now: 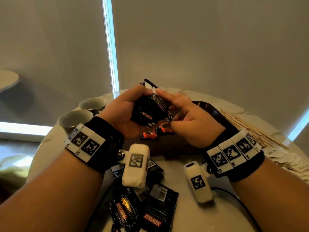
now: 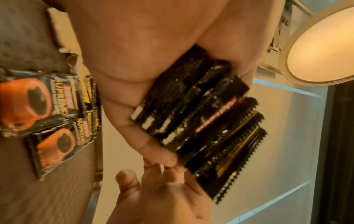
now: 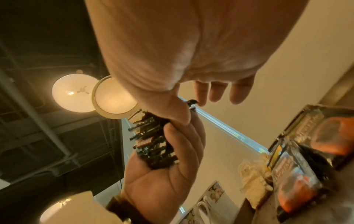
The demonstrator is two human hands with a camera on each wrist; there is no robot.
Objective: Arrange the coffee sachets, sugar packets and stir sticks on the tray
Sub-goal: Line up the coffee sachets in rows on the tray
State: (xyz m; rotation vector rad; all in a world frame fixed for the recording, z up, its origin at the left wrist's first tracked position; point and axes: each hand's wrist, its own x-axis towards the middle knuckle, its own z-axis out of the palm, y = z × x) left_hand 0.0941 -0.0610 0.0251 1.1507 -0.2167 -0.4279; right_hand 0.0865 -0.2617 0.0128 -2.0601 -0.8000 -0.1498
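Between both hands (image 1: 155,114), probably stacked sachets (image 1: 148,108)

"KOPIKO" in white on red + "SUPREMO" read on loose black coffee sachets (image 1: 158,213) lying on table near edge, head view; same "KOPIKO" on neighbour sachet (image 1: 124,210) w/ orange "SUPREMO". Stack of sachets (image 1: 148,111) in left hand (image 1: 123,114): "KOPIKO" label, partial "SUPREMO". Left wrist view: "SUPREMO" on two sachets on tray (image 2: 36,103), by orange cup pic. Small print on sachets too small to read.
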